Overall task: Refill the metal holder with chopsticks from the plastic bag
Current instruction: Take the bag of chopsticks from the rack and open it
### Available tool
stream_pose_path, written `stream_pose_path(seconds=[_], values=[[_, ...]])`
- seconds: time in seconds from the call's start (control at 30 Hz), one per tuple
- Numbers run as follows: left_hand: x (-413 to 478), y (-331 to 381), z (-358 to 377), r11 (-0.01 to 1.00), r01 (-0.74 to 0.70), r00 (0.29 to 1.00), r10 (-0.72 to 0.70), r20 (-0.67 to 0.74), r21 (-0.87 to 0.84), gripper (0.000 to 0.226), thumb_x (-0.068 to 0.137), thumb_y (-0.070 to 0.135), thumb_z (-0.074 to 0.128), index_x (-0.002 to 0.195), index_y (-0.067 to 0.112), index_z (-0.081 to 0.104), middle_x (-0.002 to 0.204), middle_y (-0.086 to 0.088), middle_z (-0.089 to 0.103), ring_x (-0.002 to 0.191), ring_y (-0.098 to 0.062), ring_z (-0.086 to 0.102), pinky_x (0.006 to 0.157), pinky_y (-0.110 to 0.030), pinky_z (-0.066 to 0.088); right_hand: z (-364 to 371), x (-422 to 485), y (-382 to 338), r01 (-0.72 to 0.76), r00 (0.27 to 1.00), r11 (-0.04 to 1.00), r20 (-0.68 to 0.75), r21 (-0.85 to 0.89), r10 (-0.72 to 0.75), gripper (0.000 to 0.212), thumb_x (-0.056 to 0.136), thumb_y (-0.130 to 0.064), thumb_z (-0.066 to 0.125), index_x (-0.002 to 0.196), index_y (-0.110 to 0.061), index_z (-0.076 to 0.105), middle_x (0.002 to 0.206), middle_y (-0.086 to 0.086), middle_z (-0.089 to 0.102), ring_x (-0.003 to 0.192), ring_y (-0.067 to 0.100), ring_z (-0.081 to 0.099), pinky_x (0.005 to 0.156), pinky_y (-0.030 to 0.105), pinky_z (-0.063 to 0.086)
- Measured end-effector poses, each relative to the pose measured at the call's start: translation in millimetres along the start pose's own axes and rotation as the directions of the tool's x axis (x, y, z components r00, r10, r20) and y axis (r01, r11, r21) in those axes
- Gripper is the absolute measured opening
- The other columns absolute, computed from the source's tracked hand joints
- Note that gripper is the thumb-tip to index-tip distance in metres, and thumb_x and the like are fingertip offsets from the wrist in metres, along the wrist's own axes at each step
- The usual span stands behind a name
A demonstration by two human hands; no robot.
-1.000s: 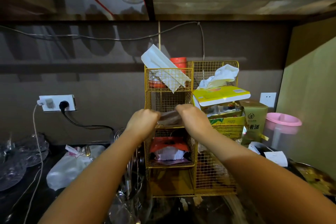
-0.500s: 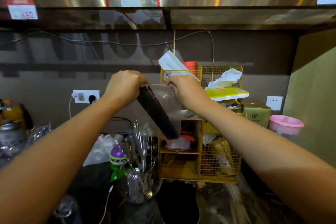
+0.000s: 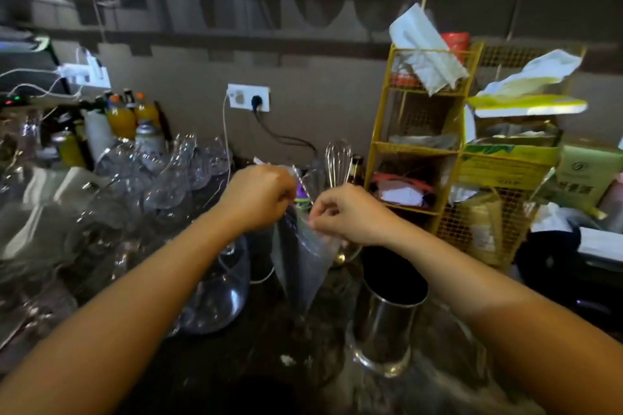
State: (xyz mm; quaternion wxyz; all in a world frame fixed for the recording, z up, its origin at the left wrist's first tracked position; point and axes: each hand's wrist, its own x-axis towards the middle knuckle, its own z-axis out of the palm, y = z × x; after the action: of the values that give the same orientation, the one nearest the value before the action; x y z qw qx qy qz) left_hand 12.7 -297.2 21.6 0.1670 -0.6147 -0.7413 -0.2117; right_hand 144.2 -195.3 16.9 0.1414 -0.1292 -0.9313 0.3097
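Note:
A clear plastic bag (image 3: pixel 305 266) hangs upright over the dark counter, with dark chopsticks (image 3: pixel 290 246) standing inside it. My left hand (image 3: pixel 258 197) pinches the bag's top edge on the left. My right hand (image 3: pixel 347 212) pinches the top edge on the right, the two hands a little apart. The round metal holder (image 3: pixel 387 320) stands on the counter just right of the bag and below my right wrist; its inside looks dark.
A yellow wire rack (image 3: pixel 424 145) with papers and boxes stands at the back right. A whisk (image 3: pixel 338 158) sticks up behind my hands. Glass bowls (image 3: pixel 215 293) and glassware crowd the left; bottles (image 3: pixel 121 118) stand at far left. A wall socket (image 3: pixel 248 97) has a cable.
Both hands have come down from in front of the rack to just above the counter, carrying the bag, which now hangs upright instead of slanted. The view has tilted down and left.

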Motion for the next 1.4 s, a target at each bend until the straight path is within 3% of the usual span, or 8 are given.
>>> stream_pose_path(seconds=[0.27,0.37,0.57,0.7,0.83,0.97,1.1,1.4], values=[[-53,7,55,0.989,0.070,0.968,-0.036,0.250,-0.127,0.014,0.073,0.005,0.051,0.075,0.007,0.065,0.088,-0.016,0.066,0.089,-0.033,0.058,0.076,-0.043,0.048,62,-25,28,-0.158,0.978,0.987,0.140,0.032,0.152,0.028,0.080,-0.013,0.061,0.054,-0.018,0.052,0.047,-0.003,0.052,0.038,0.002,0.047,0.042,0.014,0.036],[-65,11,71,0.981,0.062,0.960,-0.008,0.282,-0.184,0.014,0.074,0.002,0.049,0.072,0.005,0.063,0.085,-0.015,0.065,0.087,-0.031,0.057,0.077,-0.042,0.047,75,-36,33,-0.229,0.962,0.969,0.176,0.097,0.210,0.028,0.083,-0.011,0.056,0.055,-0.015,0.051,0.043,-0.004,0.051,0.029,-0.001,0.047,0.032,0.012,0.036],[-72,14,89,0.960,0.053,0.980,0.003,0.200,-0.273,0.014,0.074,-0.001,0.049,0.076,0.002,0.063,0.091,-0.016,0.065,0.091,-0.030,0.055,0.082,-0.043,0.047,89,-49,39,-0.329,0.935,0.913,0.219,0.243,0.278,0.033,0.087,-0.010,0.046,0.054,-0.014,0.046,0.037,-0.005,0.052,0.031,0.002,0.049,0.033,0.012,0.038],[-77,17,95,0.933,0.103,0.994,-0.088,0.057,-0.344,0.022,0.077,0.004,0.056,0.099,0.004,0.062,0.109,-0.013,0.056,0.103,-0.023,0.051,0.088,-0.025,0.037,92,-49,43,-0.361,0.927,0.867,0.237,0.344,0.291,0.032,0.089,-0.013,0.044,0.057,-0.015,0.048,0.032,-0.009,0.054,0.034,0.002,0.051,0.035,0.011,0.037],[-88,15,95,0.839,0.275,0.961,-0.255,0.106,-0.470,0.008,0.082,0.015,0.056,0.078,0.008,0.059,0.077,-0.001,0.052,0.070,-0.013,0.050,0.060,-0.017,0.035,96,-50,48,-0.339,0.940,0.829,0.208,0.445,0.272,0.034,0.090,-0.017,0.048,0.056,-0.017,0.049,0.034,-0.008,0.053,0.035,0.002,0.050,0.037,0.010,0.036],[-93,17,96,0.571,0.528,0.844,-0.271,0.463,-0.628,0.041,0.090,0.026,0.044,0.050,0.017,0.051,0.048,0.003,0.052,0.043,-0.006,0.047,0.050,-0.013,0.039,104,-51,51,-0.310,0.951,0.808,0.161,0.501,0.266,0.035,0.089,-0.016,0.050,0.053,-0.017,0.048,0.033,-0.008,0.051,0.033,0.002,0.049,0.036,0.011,0.036],[-93,21,95,0.397,0.649,0.755,-0.236,0.611,-0.649,0.049,0.090,0.031,0.039,0.046,0.015,0.052,0.037,0.004,0.052,0.035,-0.007,0.044,0.040,-0.012,0.035,110,-51,53,-0.302,0.952,0.771,0.143,0.560,0.269,0.032,0.087,-0.014,0.053,0.054,-0.016,0.049,0.034,-0.009,0.052,0.034,0.002,0.049,0.036,0.011,0.036],[-97,29,90,0.360,0.629,0.760,-0.101,0.642,-0.688,0.039,0.089,0.030,0.040,0.058,0.018,0.061,0.052,-0.001,0.053,0.045,-0.009,0.045,0.043,-0.014,0.034,117,-57,52,-0.294,0.955,0.716,0.179,0.633,0.235,0.019,0.079,-0.006,0.061,0.060,-0.010,0.062,0.050,0.001,0.059,0.037,0.003,0.051,0.036,0.010,0.037]])
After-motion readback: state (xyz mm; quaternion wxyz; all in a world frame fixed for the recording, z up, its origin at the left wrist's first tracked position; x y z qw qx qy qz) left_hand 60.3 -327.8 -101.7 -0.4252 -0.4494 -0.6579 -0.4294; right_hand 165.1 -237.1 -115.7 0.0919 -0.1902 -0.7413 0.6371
